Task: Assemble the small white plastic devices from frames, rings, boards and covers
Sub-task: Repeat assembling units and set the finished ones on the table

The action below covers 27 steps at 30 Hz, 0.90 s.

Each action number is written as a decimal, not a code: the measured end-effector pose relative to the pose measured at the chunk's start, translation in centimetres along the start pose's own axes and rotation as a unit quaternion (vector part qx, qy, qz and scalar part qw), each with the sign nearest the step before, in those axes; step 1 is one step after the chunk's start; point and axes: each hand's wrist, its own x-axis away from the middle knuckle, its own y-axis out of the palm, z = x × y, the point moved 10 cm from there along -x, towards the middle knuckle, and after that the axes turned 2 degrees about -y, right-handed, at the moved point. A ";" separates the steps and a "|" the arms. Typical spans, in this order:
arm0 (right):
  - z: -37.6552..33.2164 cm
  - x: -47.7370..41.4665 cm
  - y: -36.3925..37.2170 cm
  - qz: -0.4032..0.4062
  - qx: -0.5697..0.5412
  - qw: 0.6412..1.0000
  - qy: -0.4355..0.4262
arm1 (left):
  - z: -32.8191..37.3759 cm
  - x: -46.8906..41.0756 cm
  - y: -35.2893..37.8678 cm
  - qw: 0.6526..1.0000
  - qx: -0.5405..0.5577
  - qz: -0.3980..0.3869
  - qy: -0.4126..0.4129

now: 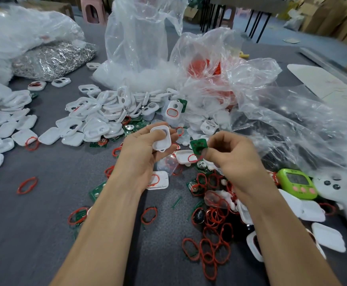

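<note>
Counting stock: a few singles, some bags, two heaps past tallying.

Logging two hands, left hand (145, 149) and right hand (232, 159); tallying one white cover (161, 139) and one green board (198, 145) in hand; noting one green timer (297, 183), one white controller (337, 188), one bag of metal clips (53, 60); making out four clear plastic bags (139, 38), edges overlapping, so not swearing to it; giving up on white frames (98, 112) and red rings (211, 244), both running into dozens; spotting roughly ten loose boards (97, 191), several half buried.
</note>
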 end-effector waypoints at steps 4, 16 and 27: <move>1.4 0.5 1.9 -0.027 -0.085 0.996 0.031 | 0.1 0.1 0.0 1.000 -0.004 0.003 0.001; -3.4 2.1 -0.4 0.085 0.329 0.930 -0.143 | 0.4 0.4 -0.1 1.000 -0.007 -0.002 0.007; 0.0 3.0 2.9 -0.169 0.467 0.867 -0.041 | 0.4 0.4 -0.1 1.000 -0.007 -0.004 0.005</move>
